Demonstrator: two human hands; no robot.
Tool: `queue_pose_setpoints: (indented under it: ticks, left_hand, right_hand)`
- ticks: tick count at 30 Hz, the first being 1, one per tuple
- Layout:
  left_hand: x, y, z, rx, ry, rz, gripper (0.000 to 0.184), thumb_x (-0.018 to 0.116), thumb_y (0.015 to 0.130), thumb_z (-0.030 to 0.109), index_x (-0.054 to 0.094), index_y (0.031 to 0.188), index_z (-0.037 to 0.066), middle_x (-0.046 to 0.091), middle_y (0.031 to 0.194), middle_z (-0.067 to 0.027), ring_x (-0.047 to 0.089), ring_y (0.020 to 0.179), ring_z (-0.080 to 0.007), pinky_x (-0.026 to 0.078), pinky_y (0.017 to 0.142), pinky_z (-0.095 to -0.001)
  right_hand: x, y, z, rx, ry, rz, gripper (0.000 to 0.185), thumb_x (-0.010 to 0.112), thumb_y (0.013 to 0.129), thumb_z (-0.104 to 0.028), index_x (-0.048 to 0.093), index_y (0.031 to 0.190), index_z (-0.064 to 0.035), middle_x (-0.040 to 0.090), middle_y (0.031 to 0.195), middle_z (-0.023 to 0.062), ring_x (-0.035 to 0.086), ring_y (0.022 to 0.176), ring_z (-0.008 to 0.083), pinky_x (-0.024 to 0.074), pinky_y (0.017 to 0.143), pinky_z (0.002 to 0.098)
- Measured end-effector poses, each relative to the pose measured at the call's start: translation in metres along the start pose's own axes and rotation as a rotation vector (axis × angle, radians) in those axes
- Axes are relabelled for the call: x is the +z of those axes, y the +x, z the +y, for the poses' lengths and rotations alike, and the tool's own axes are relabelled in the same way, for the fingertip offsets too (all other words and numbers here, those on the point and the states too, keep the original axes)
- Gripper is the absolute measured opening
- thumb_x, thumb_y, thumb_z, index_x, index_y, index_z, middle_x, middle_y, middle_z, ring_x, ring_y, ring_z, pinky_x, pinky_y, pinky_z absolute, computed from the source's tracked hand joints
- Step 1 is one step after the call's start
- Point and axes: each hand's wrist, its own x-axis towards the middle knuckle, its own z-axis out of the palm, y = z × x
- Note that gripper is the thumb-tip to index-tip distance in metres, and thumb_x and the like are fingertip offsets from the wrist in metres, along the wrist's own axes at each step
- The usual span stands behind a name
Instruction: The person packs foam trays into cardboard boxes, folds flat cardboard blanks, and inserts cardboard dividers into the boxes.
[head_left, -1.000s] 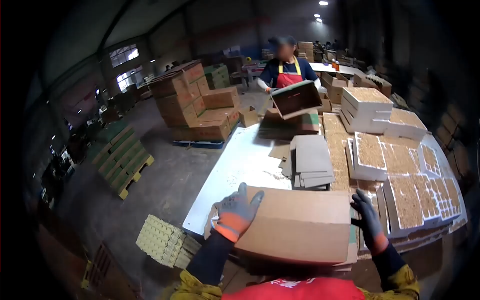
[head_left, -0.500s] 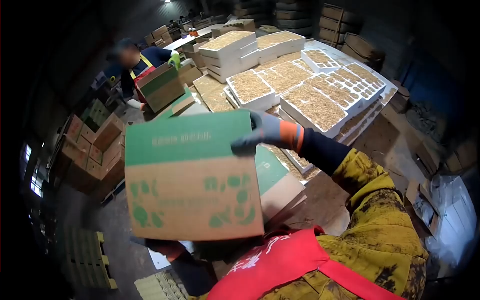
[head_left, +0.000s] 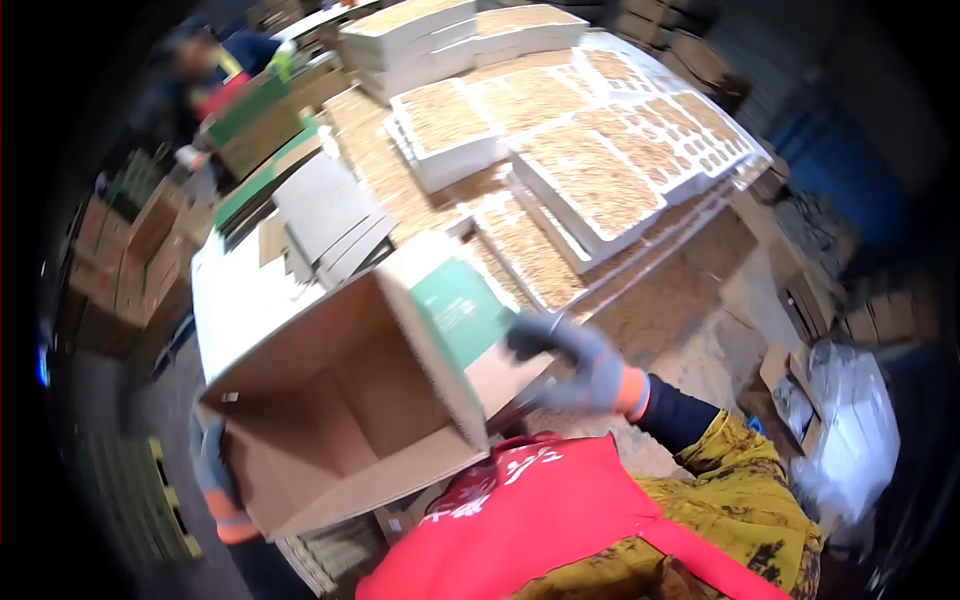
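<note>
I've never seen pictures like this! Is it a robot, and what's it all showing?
No robot, just a person wearing a camera on their head. It looks forward and down, so you see nearly what they see. The grey-gloved left hand seems to hold an open brown cardboard box, tilted so we can peek inside. The grey-gloved right hand is beside it, near some green-and-brown cardboard; blur hides whether it touches. On the white table lie flat grey sheets and white trays filled with brown, grainy stuff.

The cardboard box [head_left: 345,400] has turned, its open inside now showing instead of printing
</note>
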Motion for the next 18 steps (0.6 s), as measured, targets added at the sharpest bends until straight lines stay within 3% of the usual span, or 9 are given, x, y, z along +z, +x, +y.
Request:
queue_pose_setpoints:
  ticks: [3, 5, 6, 8, 9, 10, 12, 15, 18]
  left_hand:
    - [0.009, 0.009, -0.007, -0.049, -0.017, 0.039, 0.048, 0.054, 0.091, 0.013, 0.048, 0.135, -0.003, 0.057, 0.129, -0.0132, 0.055, 0.114, -0.0219, 0.043, 0.097, -0.0321]
    - [0.023, 0.016, -0.011, -0.099, -0.012, 0.112, 0.046, 0.055, 0.090, 0.012, 0.051, 0.132, -0.004, 0.059, 0.124, -0.0128, 0.057, 0.108, -0.0202, 0.045, 0.092, -0.0314]
    - [0.027, 0.023, -0.012, -0.098, 0.049, 0.104, 0.045, 0.056, 0.089, 0.013, 0.052, 0.132, -0.004, 0.060, 0.122, -0.0124, 0.057, 0.105, -0.0192, 0.046, 0.091, -0.0310]
    - [0.030, 0.039, -0.012, -0.098, 0.180, 0.085, 0.045, 0.056, 0.089, 0.014, 0.054, 0.130, -0.004, 0.062, 0.118, -0.0117, 0.058, 0.099, -0.0171, 0.047, 0.087, -0.0300]
    - [0.025, 0.045, -0.011, -0.116, 0.265, 0.074, 0.045, 0.057, 0.089, 0.015, 0.054, 0.130, -0.004, 0.063, 0.114, -0.0116, 0.058, 0.094, -0.0164, 0.047, 0.084, -0.0299]
    - [0.022, 0.050, -0.014, -0.097, 0.265, 0.061, 0.045, 0.056, 0.089, 0.014, 0.054, 0.130, -0.003, 0.063, 0.114, -0.0110, 0.058, 0.095, -0.0160, 0.047, 0.084, -0.0296]
    - [0.018, 0.060, -0.021, -0.067, 0.267, 0.027, 0.044, 0.056, 0.089, 0.013, 0.055, 0.130, -0.002, 0.063, 0.114, -0.0099, 0.057, 0.095, -0.0154, 0.046, 0.085, -0.0292]
    - [0.010, 0.073, -0.033, 0.058, 0.351, -0.013, 0.043, 0.054, 0.089, 0.011, 0.055, 0.130, -0.002, 0.063, 0.116, -0.0075, 0.056, 0.097, -0.0148, 0.045, 0.087, -0.0288]
    - [0.002, 0.086, -0.039, -0.089, 0.226, -0.038, 0.043, 0.053, 0.090, 0.011, 0.054, 0.131, -0.001, 0.062, 0.120, -0.0066, 0.056, 0.101, -0.0145, 0.044, 0.090, -0.0287]
  right_hand:
    - [-0.103, -0.006, 0.091, 0.200, 0.115, 0.760, 0.061, 0.064, 0.087, -0.009, 0.038, 0.142, -0.0061, 0.060, 0.097, 0.0075, 0.059, 0.078, 0.0139, 0.0551, 0.067, 0.0285]
    - [-0.164, -0.003, 0.136, 0.543, 0.232, 1.060, 0.074, 0.069, 0.089, -0.024, 0.025, 0.147, -0.0079, 0.056, 0.114, 0.0111, 0.061, 0.084, 0.0188, 0.0564, 0.064, 0.0349]
    - [-0.183, 0.002, 0.154, 0.612, 0.464, 1.045, 0.089, 0.075, 0.084, -0.033, 0.019, 0.150, -0.0125, 0.052, 0.118, 0.0128, 0.061, 0.085, 0.0219, 0.0569, 0.063, 0.0414]
    - [-0.193, 0.025, 0.172, 0.747, 0.469, 1.031, 0.085, 0.081, 0.077, -0.038, 0.029, 0.141, -0.0148, 0.055, 0.104, 0.0113, 0.061, 0.079, 0.0230, 0.0565, 0.060, 0.0477]
    - [-0.191, 0.034, 0.176, 0.759, 0.434, 1.033, 0.069, 0.085, 0.072, -0.038, 0.040, 0.120, -0.0148, 0.055, 0.089, 0.0086, 0.061, 0.070, 0.0228, 0.0554, 0.057, 0.0521]
    - [-0.193, 0.040, 0.187, 0.715, 0.377, 1.065, 0.060, 0.085, 0.072, -0.034, 0.039, 0.104, -0.0136, 0.053, 0.077, 0.0063, 0.060, 0.063, 0.0209, 0.0558, 0.054, 0.0492]
    - [-0.202, 0.037, 0.185, 0.758, 0.442, 1.022, 0.059, 0.085, 0.073, -0.029, 0.039, 0.106, -0.0124, 0.054, 0.077, 0.0064, 0.059, 0.062, 0.0196, 0.0563, 0.053, 0.0463]
    - [-0.207, 0.028, 0.189, 0.702, 0.613, 0.966, 0.032, 0.081, 0.077, -0.025, 0.056, 0.092, -0.0108, 0.056, 0.076, 0.0038, 0.057, 0.057, 0.0176, 0.0560, 0.056, 0.0362]
    - [-0.213, 0.026, 0.204, 0.645, 0.805, 0.903, 0.020, 0.081, 0.078, -0.024, 0.064, 0.079, -0.0130, 0.054, 0.067, -0.0010, 0.051, 0.050, 0.0149, 0.0477, 0.051, 0.0296]
